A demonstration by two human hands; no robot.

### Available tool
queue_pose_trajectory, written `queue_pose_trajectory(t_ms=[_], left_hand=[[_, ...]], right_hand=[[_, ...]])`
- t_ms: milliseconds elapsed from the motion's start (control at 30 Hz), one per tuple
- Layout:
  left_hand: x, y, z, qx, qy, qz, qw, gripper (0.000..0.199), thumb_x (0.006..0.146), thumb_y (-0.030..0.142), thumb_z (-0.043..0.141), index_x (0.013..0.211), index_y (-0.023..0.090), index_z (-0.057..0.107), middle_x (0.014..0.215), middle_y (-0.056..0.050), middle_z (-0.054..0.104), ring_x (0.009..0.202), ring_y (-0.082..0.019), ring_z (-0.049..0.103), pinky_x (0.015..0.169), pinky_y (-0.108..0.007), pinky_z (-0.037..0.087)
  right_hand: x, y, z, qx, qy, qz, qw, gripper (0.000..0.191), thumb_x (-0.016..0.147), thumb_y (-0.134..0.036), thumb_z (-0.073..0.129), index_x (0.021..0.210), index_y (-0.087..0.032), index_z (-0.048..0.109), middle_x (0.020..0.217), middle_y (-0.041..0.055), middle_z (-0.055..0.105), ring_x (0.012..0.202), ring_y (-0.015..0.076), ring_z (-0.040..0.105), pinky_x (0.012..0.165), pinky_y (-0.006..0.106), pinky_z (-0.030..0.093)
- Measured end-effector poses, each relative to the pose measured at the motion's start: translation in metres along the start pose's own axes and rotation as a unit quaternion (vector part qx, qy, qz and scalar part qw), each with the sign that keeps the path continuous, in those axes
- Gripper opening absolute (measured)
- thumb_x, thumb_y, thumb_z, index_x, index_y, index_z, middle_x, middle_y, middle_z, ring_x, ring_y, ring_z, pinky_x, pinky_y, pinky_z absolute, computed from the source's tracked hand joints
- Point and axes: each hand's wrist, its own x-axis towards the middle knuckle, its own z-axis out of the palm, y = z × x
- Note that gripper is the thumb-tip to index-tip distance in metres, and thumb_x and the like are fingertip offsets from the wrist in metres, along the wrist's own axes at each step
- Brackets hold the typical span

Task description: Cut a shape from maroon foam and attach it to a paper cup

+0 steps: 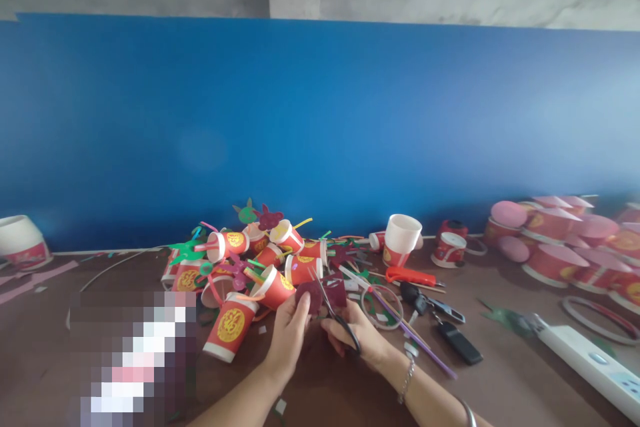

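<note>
Dark maroon paper (309, 296) is pinched between the thumb and fingers of my left hand (289, 333). My right hand (357, 333) is closed on black-handled scissors (350, 332), whose blades point up and away, at the maroon paper. A second maroon piece (334, 288) shows just beyond my right fingers, on the right of the blades. Close behind my left hand lie red and white paper cups (274, 287) in a heap, with coloured straws and green and maroon paper shapes.
A stacked white cup (403, 233), an orange-red cutter (410, 276), a clear ring (381, 307), keys and a black fob (459, 341) lie right of my hands. Farther right are a white power strip (590, 360) and pink-topped cups (555, 265). A blue panel (320, 120) stands behind.
</note>
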Motion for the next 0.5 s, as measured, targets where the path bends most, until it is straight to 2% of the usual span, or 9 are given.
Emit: queue_pose_trajectory(t_ms=[300, 500], left_hand=[[-0.0022, 0.0047, 0.003, -0.006, 0.026, 0.01, 1.0, 0.041, 0.071, 0.055, 0.064, 0.073, 0.014, 0.063, 0.054, 0.001, 0.054, 0.052, -0.012, 0.049, 0.051, -0.022, 0.039], [-0.0016, 0.0058, 0.0019, 0.024, 0.057, 0.01, 0.998, 0.041, 0.07, 0.057, 0.063, 0.069, 0.015, 0.061, 0.056, 0.001, 0.055, 0.054, -0.013, 0.049, 0.053, -0.022, 0.04]], right_hand=[[-0.0008, -0.0051, 0.0001, 0.016, -0.001, 0.017, 1.0, 0.041, 0.069, -0.043, 0.069, 0.089, -0.013, 0.049, 0.039, -0.0091, 0.047, 0.031, 0.0055, 0.036, 0.033, 0.017, 0.027], [-0.0003, -0.0018, -0.0002, 0.032, -0.001, 0.011, 0.999, 0.042, 0.069, -0.045, 0.069, 0.09, -0.015, 0.048, 0.042, -0.0096, 0.046, 0.031, 0.0055, 0.037, 0.032, 0.017, 0.027]])
